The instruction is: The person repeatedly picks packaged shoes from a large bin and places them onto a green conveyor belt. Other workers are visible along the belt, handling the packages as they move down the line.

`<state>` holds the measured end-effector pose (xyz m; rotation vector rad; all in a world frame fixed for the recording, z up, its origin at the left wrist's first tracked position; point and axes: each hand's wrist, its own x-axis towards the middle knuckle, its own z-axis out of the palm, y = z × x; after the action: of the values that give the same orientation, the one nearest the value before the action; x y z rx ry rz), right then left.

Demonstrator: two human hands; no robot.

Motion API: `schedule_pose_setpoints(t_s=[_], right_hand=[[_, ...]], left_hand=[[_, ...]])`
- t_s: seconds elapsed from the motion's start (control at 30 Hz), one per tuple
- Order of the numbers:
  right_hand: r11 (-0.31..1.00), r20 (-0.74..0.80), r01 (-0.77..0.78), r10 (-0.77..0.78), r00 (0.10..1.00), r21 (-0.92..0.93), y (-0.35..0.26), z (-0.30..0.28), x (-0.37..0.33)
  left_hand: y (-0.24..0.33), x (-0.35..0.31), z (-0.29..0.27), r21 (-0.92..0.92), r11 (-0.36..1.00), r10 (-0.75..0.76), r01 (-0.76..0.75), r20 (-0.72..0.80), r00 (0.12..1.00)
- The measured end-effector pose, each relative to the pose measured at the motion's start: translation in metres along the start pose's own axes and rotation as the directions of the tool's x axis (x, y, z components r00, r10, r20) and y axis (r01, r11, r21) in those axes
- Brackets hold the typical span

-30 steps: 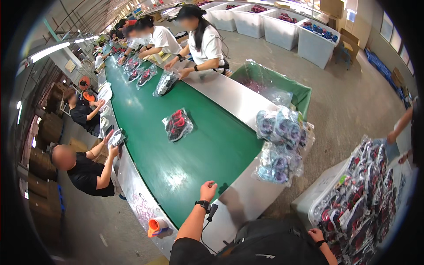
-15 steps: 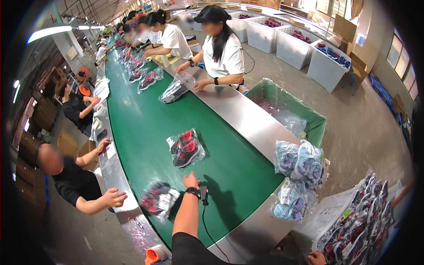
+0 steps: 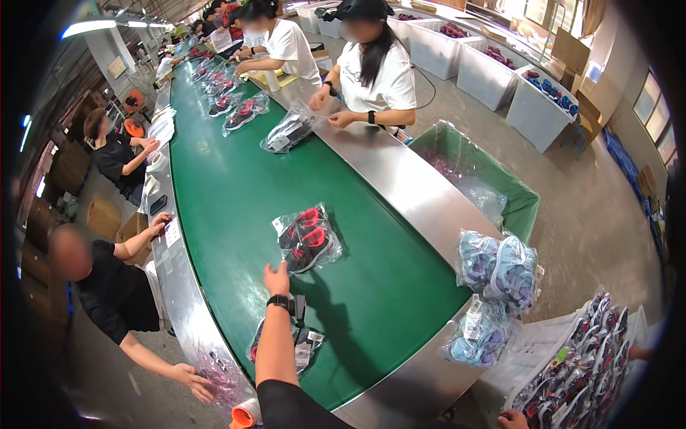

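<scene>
A pair of black and red shoes in a clear plastic bag [image 3: 309, 239] lies on the green conveyor belt [image 3: 236, 186]. My left hand [image 3: 276, 279] reaches to its near edge, fingers apart; whether they touch the plastic I cannot tell. Beneath my left forearm lies another bagged dark pair [image 3: 306, 350], partly hidden by the arm. Only part of my right hand [image 3: 512, 420] shows at the lower edge, beside a white bin [image 3: 493, 386] heaped with bagged shoes [image 3: 572, 372]. Its fingers are mostly cut off.
Bagged light-blue shoes [image 3: 496, 268] are stacked on the metal edge at right. A co-worker [image 3: 375, 79] across the belt handles a bagged pair [image 3: 289, 129]; another person [image 3: 118, 286] stands at left. A green-lined bin [image 3: 525, 200] and an orange-cored roll [image 3: 245, 415] are nearby.
My left hand has moved left and forward, toward the black and red pair. The other bagged pair has shifted right, under my forearm. The person at left has lowered a hand.
</scene>
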<state>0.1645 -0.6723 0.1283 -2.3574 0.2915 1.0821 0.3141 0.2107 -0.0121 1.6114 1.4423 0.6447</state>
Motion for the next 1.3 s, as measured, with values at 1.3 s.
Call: schedule_pose_setpoints(t_s=[1.3], right_hand=[[0.743,0.036,0.669,-0.668,0.743,-0.026,-0.311,0.113,0.147]], left_hand=[[-0.099,-0.169,-0.232,0.071,0.997,-0.071,0.028,0.73,0.68]])
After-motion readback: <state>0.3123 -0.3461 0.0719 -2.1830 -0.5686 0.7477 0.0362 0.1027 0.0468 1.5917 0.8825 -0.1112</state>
